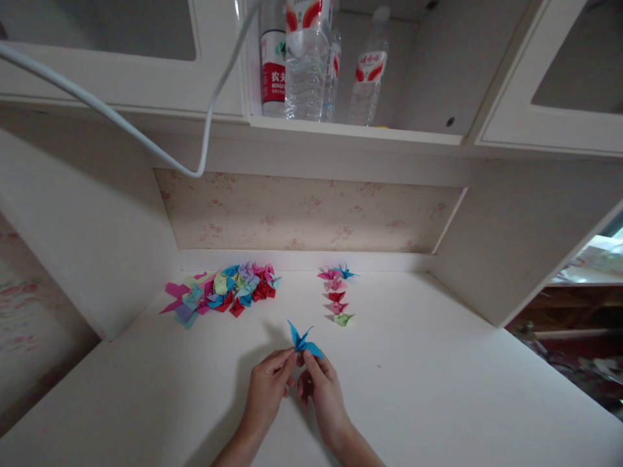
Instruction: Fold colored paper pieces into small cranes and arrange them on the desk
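A blue origami crane point(302, 342) with spread wings is held up over the white desk, between my two hands. My left hand point(270, 376) pinches its lower left part with thumb and fingers. On the other side, my right hand point(321, 384) grips the base of the right wing, thumb on top. Fingertips of both hands nearly meet beneath the paper, and the crane's underside is hidden by them. Beyond my hands, to the right, a short column of folded cranes point(337, 297) in pink, red, green and blue lies on the desk.
At the back left lies a heap of colourful folded papers point(221, 288). Above the desk point(428, 389) hangs a cabinet shelf point(360, 131) with several plastic bottles point(305, 78). A white cable point(141, 137) dangles at upper left. Side panels bound the desk on both sides.
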`<state>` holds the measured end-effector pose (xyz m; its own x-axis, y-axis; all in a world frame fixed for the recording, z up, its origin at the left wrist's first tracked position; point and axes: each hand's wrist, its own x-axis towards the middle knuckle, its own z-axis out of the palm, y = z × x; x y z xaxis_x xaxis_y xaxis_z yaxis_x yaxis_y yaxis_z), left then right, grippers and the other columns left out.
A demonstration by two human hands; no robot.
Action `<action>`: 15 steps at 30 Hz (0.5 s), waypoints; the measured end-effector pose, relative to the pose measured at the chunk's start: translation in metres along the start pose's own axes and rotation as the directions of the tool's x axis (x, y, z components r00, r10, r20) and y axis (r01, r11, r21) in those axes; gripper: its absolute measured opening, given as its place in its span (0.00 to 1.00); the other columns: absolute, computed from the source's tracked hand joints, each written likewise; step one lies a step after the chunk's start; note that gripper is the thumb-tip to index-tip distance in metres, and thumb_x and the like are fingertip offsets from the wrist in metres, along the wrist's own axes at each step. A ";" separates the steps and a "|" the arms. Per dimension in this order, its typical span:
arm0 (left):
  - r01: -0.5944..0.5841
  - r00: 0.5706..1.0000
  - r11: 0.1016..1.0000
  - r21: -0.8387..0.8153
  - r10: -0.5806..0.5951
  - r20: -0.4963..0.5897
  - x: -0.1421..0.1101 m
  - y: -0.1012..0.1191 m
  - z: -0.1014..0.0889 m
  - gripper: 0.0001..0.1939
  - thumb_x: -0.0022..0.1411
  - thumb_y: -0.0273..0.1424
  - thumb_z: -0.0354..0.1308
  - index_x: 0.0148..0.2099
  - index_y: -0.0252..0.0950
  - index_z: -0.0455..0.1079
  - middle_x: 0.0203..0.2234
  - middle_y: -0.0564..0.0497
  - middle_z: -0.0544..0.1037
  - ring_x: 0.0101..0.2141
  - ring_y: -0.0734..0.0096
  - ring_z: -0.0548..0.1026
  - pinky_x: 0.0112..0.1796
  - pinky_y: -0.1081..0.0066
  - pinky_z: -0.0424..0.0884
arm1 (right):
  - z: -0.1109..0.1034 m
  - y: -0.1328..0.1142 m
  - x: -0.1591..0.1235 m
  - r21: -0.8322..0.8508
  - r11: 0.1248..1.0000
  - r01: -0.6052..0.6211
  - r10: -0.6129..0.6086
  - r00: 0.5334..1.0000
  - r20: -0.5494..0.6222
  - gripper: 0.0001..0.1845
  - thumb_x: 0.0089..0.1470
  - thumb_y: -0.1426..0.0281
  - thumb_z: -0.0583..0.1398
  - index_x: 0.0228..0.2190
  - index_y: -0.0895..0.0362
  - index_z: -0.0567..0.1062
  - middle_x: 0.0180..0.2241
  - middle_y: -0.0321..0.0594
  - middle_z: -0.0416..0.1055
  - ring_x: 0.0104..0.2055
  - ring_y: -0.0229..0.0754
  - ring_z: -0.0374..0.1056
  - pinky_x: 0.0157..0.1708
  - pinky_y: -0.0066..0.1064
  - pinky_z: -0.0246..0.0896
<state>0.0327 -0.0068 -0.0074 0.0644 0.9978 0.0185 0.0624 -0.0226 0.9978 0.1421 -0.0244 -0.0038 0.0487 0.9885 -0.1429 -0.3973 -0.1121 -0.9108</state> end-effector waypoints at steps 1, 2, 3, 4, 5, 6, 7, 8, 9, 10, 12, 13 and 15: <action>-0.012 1.000 1.000 0.019 0.011 0.005 0.000 -0.001 0.001 0.25 0.54 0.50 0.55 0.44 0.35 0.76 0.37 0.44 0.77 0.19 0.75 0.68 0.15 0.76 0.60 | 0.000 0.002 0.001 0.017 1.000 -0.014 0.014 1.000 -0.023 0.25 0.46 0.47 0.59 0.28 0.58 0.70 0.14 0.33 0.64 0.14 0.34 0.57 0.12 0.23 0.48; -0.024 1.000 0.999 0.037 0.023 0.010 -0.001 -0.002 0.002 0.25 0.55 0.49 0.55 0.44 0.35 0.76 0.37 0.44 0.77 0.18 0.76 0.68 0.15 0.76 0.60 | -0.001 0.004 0.002 0.031 0.999 -0.020 0.021 0.999 -0.042 0.25 0.45 0.47 0.59 0.27 0.58 0.70 0.13 0.33 0.63 0.14 0.34 0.57 0.12 0.23 0.48; -0.037 0.999 0.998 0.051 0.036 0.016 -0.001 -0.002 0.003 0.24 0.55 0.49 0.55 0.44 0.36 0.76 0.37 0.44 0.77 0.18 0.76 0.67 0.15 0.76 0.59 | -0.002 0.006 0.003 0.036 0.999 -0.017 0.019 0.998 -0.059 0.25 0.45 0.47 0.60 0.26 0.58 0.70 0.12 0.32 0.62 0.13 0.34 0.56 0.12 0.23 0.47; -0.047 0.999 0.997 0.060 0.046 0.023 -0.001 -0.003 0.004 0.24 0.55 0.49 0.55 0.43 0.36 0.76 0.37 0.45 0.76 0.18 0.76 0.67 0.15 0.76 0.59 | -0.003 0.007 0.003 0.031 0.999 -0.008 0.010 0.997 -0.074 0.25 0.44 0.47 0.60 0.25 0.58 0.70 0.11 0.32 0.61 0.13 0.34 0.56 0.11 0.23 0.46; -0.051 0.998 0.997 0.066 0.049 0.033 0.000 -0.004 0.005 0.24 0.55 0.49 0.55 0.43 0.36 0.76 0.37 0.45 0.76 0.18 0.76 0.68 0.15 0.76 0.59 | -0.005 0.008 0.004 0.020 1.000 0.004 -0.002 0.996 -0.088 0.25 0.44 0.47 0.60 0.24 0.58 0.70 0.11 0.31 0.60 0.12 0.33 0.55 0.11 0.23 0.45; -0.043 0.998 0.997 0.071 0.040 0.044 0.000 -0.005 0.006 0.24 0.55 0.49 0.55 0.44 0.36 0.75 0.37 0.45 0.76 0.19 0.75 0.68 0.15 0.76 0.60 | -0.008 0.008 0.005 0.005 1.000 0.017 -0.017 0.995 -0.096 0.24 0.44 0.48 0.60 0.23 0.58 0.70 0.10 0.31 0.59 0.12 0.33 0.54 0.11 0.23 0.44; -0.022 0.999 0.997 0.079 0.018 0.052 0.000 -0.006 0.007 0.25 0.55 0.50 0.55 0.45 0.36 0.75 0.36 0.45 0.76 0.19 0.75 0.68 0.15 0.76 0.60 | -0.012 0.006 0.007 -0.010 0.999 0.035 -0.036 0.995 -0.097 0.24 0.45 0.49 0.60 0.22 0.58 0.70 0.10 0.31 0.58 0.12 0.33 0.53 0.11 0.23 0.44; 0.008 0.998 0.996 0.090 -0.013 0.054 0.000 -0.007 0.008 0.27 0.54 0.51 0.54 0.46 0.36 0.74 0.34 0.45 0.76 0.18 0.74 0.68 0.15 0.76 0.59 | -0.017 0.002 0.009 -0.023 0.998 0.056 -0.058 0.994 -0.095 0.22 0.46 0.50 0.60 0.22 0.58 0.70 0.11 0.31 0.58 0.12 0.33 0.53 0.12 0.24 0.45; 0.039 0.998 0.994 0.100 -0.044 0.052 0.000 -0.008 0.008 0.29 0.54 0.52 0.54 0.47 0.35 0.73 0.32 0.45 0.76 0.18 0.74 0.68 0.15 0.76 0.59 | -0.024 -0.004 0.013 -0.035 0.996 0.081 -0.084 0.991 -0.100 0.21 0.47 0.52 0.60 0.22 0.58 0.70 0.12 0.31 0.58 0.13 0.33 0.54 0.12 0.24 0.45; 0.066 0.996 0.992 0.108 -0.071 0.047 0.000 -0.010 0.009 0.30 0.53 0.53 0.53 0.47 0.34 0.72 0.31 0.45 0.76 0.17 0.74 0.67 0.14 0.76 0.58 | -0.033 -0.012 0.017 -0.052 0.993 0.110 -0.115 0.987 -0.110 0.19 0.48 0.54 0.59 0.21 0.58 0.70 0.13 0.32 0.59 0.14 0.33 0.54 0.13 0.24 0.47; 0.095 0.994 0.989 0.112 -0.101 0.045 0.000 -0.012 0.010 0.32 0.52 0.56 0.52 0.46 0.34 0.72 0.31 0.45 0.76 0.17 0.75 0.67 0.14 0.76 0.57 | -0.057 -0.034 0.031 -0.100 0.982 0.158 -0.173 0.971 -0.164 0.17 0.50 0.57 0.59 0.21 0.58 0.69 0.16 0.33 0.61 0.16 0.33 0.56 0.14 0.25 0.49; 0.097 0.994 0.989 0.109 -0.102 0.047 0.001 -0.013 0.011 0.32 0.51 0.56 0.52 0.44 0.34 0.72 0.31 0.46 0.76 0.16 0.75 0.66 0.15 0.76 0.57 | -0.070 -0.046 0.040 -0.139 0.975 0.174 -0.198 0.963 -0.184 0.16 0.50 0.58 0.59 0.22 0.58 0.69 0.18 0.34 0.62 0.17 0.34 0.57 0.14 0.26 0.51; 0.085 0.995 0.990 0.109 -0.090 0.050 0.002 -0.015 0.012 0.31 0.51 0.57 0.52 0.41 0.34 0.73 0.30 0.46 0.75 0.16 0.76 0.66 0.16 0.75 0.59 | -0.099 -0.070 0.063 -0.220 0.959 0.180 -0.229 0.948 -0.220 0.14 0.49 0.59 0.59 0.25 0.58 0.71 0.24 0.36 0.65 0.20 0.35 0.60 0.15 0.26 0.54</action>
<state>0.0434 -0.0053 -0.0230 0.1078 0.9913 -0.0750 0.1763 0.0552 0.9828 0.2640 0.0358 0.0127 0.3388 0.9408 -0.0127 -0.1705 0.0481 -0.9842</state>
